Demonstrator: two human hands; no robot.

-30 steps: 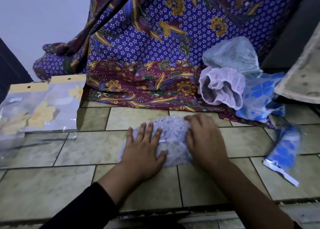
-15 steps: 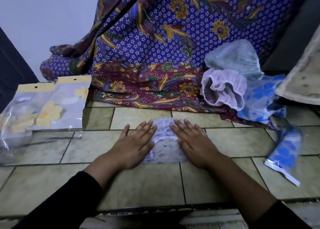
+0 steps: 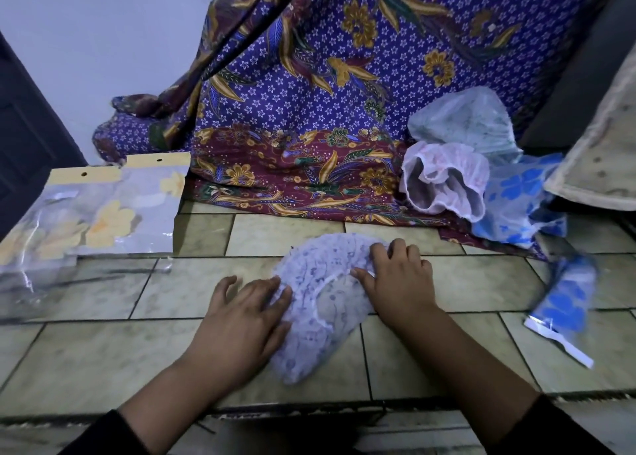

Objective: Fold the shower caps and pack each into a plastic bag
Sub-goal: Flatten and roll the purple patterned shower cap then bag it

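The shower cap (image 3: 320, 310) lies flattened on the tiled floor (image 3: 103, 351) between the two hands; the left hand (image 3: 241, 320) rests flat on its left edge, fingers straight and slightly spread, gripping nothing; the right hand (image 3: 399, 282) has its fingers bent over the cap's far right rim and its thumb laid by the elastic hem, pinching the film between them. Beyond the left fingertips bare tile runs out to the plastic bags (image 3: 110, 213), a loose stack with yellow header strips (beyond a yellow flower print I cannot tell what they hold); just past the right fingertips the tile ends at the hem of a batik cloth (image 3: 309, 117). Farther right of the right fingers, unfolded caps (image 3: 447, 182) are heaped on that cloth; a packed bag (image 3: 564, 296), blurred, holding a blue-flowered cap, lies well apart on the tile; behind both wrists the floor stops at a step edge (image 3: 309, 407).
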